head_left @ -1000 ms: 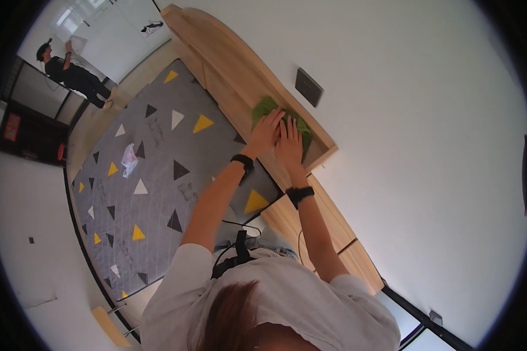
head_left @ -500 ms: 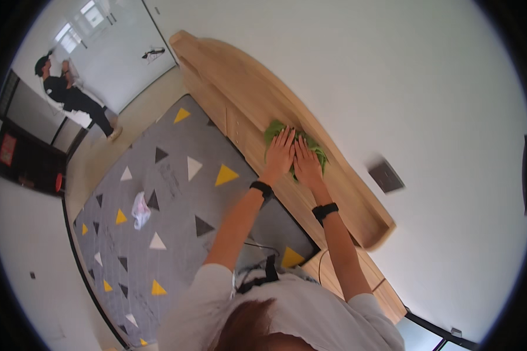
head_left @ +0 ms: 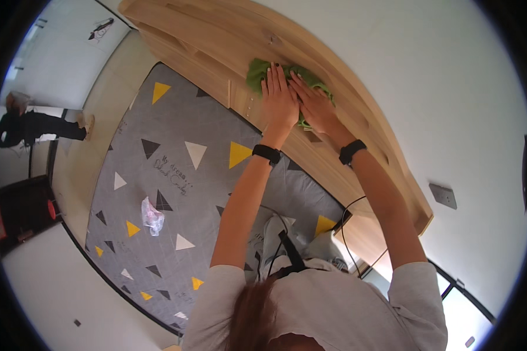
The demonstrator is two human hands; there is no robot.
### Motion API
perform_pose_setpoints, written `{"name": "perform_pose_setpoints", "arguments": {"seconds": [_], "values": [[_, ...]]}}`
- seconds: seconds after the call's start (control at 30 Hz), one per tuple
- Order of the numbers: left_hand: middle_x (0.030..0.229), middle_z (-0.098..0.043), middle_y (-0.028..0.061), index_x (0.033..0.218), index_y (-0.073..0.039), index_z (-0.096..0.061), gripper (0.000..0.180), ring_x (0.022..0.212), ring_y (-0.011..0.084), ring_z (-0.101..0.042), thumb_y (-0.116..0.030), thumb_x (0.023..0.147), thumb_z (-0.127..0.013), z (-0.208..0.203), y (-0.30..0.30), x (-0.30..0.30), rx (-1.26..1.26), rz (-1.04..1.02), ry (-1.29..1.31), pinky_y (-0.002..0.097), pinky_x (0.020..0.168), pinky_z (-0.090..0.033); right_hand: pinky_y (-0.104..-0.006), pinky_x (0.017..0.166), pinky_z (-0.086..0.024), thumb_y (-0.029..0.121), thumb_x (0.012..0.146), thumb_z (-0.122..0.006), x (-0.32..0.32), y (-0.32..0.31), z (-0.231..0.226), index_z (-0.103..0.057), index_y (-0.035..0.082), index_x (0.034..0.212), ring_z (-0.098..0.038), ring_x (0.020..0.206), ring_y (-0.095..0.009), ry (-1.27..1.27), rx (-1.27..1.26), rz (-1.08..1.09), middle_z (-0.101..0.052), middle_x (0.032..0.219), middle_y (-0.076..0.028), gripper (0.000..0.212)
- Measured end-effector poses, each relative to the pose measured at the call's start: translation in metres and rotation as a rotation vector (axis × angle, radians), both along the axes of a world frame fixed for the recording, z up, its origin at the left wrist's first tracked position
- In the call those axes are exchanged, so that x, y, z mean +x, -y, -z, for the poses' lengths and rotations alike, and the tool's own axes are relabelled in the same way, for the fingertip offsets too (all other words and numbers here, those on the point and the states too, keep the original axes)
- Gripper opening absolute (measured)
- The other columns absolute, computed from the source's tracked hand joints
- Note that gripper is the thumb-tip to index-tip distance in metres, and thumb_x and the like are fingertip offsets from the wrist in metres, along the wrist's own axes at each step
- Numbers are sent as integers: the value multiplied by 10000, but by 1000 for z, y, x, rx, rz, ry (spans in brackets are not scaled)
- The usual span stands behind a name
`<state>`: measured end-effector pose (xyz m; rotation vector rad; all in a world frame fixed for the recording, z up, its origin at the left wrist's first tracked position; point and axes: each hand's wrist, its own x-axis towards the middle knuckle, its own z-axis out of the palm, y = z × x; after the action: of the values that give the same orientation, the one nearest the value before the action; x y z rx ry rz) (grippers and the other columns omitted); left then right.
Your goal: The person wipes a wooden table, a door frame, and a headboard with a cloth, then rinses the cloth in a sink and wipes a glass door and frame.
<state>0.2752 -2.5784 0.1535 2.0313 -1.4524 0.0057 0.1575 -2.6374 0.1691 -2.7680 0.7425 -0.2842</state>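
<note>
A green cloth [head_left: 257, 73] lies bunched on the light wooden headboard [head_left: 357, 111] of a bed. My left hand [head_left: 280, 102] rests flat on it, fingers stretched out and pointing away from me. Beside it my right hand [head_left: 317, 106] is also flat on the cloth, its fingers slanting toward the left hand. Both palms press down with the fingers extended, and the cloth shows around and between them. Each wrist wears a black band.
The bed's grey mattress [head_left: 208, 184], patterned with triangles, stretches left of the headboard. A crumpled clear plastic bag [head_left: 152, 216] lies on it. A thin black cable [head_left: 344, 234] hangs near my right arm. A wall socket [head_left: 443, 196] is at right; a person in dark clothes [head_left: 41, 126] stands far left.
The whole view has shifted and turned, so headboard and bed appear larger. My hands and the cloth sit higher in the picture, and my right hand is angled more to the left.
</note>
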Motion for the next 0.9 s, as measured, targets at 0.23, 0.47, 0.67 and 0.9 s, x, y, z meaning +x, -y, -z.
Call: {"name": "perform_pose_setpoints", "arguments": {"seconds": [0.23,0.47,0.67,0.9], "values": [[1473,-228,213,1398,54,-245,549,1361,347,-229,-199,929,-380,2,-4,-7,-1,-22,25,466,1102,-172,-381,1038,-303,167,872,-393,-4,-2,2,-279,108,1425,-225,1385,-177,4,111,-22,-146,1539,-12,568],[1475,-224,213,1399,54,-243,537,1364,351,-214,-203,941,-354,-8,-6,-9,19,40,25,468,1102,-168,-393,1030,-312,194,869,-416,-12,-6,0,-268,96,1427,-278,1353,-192,-9,104,-30,-155,1535,-27,586],[1488,-198,205,1413,48,-216,536,1373,351,-196,-217,960,-324,-11,-13,-12,81,5,31,469,1102,-167,-382,987,-345,195,860,-438,-7,2,-9,-282,76,1421,-355,1291,-212,20,108,-64,-177,1525,-72,595],[1492,-202,190,1415,29,-227,539,1373,334,-214,-207,944,-345,-14,-10,-8,100,-31,41,451,1104,-178,-368,970,-354,196,846,-434,-6,-1,-20,-286,59,1417,-399,1252,-224,-66,136,-95,-176,1524,-87,606]]}}
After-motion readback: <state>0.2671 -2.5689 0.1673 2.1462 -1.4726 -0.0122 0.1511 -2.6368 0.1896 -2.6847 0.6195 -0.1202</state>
